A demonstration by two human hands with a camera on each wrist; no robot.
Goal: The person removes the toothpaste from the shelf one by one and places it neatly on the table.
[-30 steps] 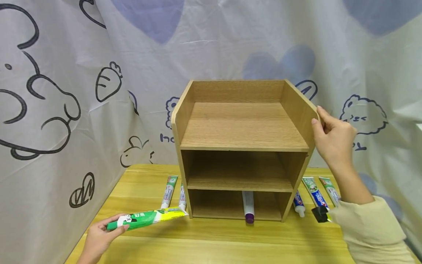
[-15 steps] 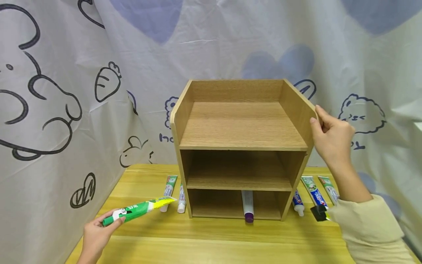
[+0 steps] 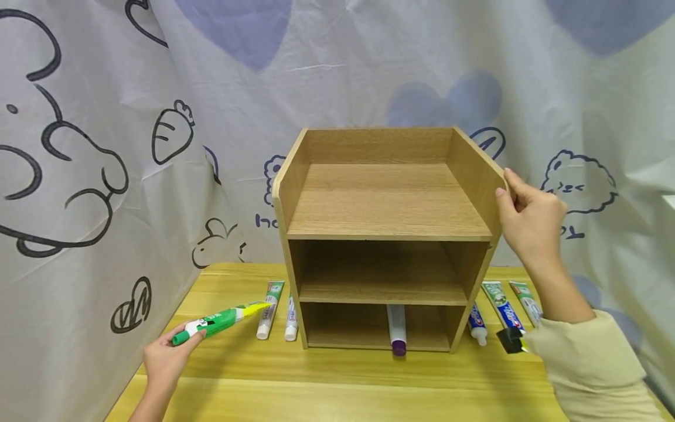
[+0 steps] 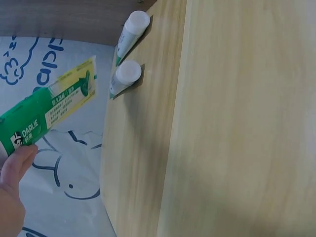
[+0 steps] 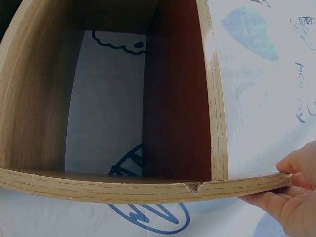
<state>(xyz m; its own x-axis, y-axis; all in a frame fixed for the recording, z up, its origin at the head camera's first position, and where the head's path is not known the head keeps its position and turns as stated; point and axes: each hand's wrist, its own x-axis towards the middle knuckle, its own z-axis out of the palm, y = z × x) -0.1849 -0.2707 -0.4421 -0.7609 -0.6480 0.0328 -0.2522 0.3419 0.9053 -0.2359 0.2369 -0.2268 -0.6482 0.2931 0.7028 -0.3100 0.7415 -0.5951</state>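
One three-tier shelf (image 3: 387,234) stands mid-tabletop (image 3: 337,387). The right hand (image 3: 532,225) has its grip clamped on the shelf's upper side panel, at 3 o'clock. The left hand (image 3: 169,357), at 8 o'clock, pinches one green tube (image 3: 218,321), lifted off the tabletop and pointing at the shelf. Six more tubes lie flat: two (image 3: 270,309) at the shelf's left, one purple-capped tube (image 3: 397,331) in the bottom tier, three (image 3: 501,313) at its right.
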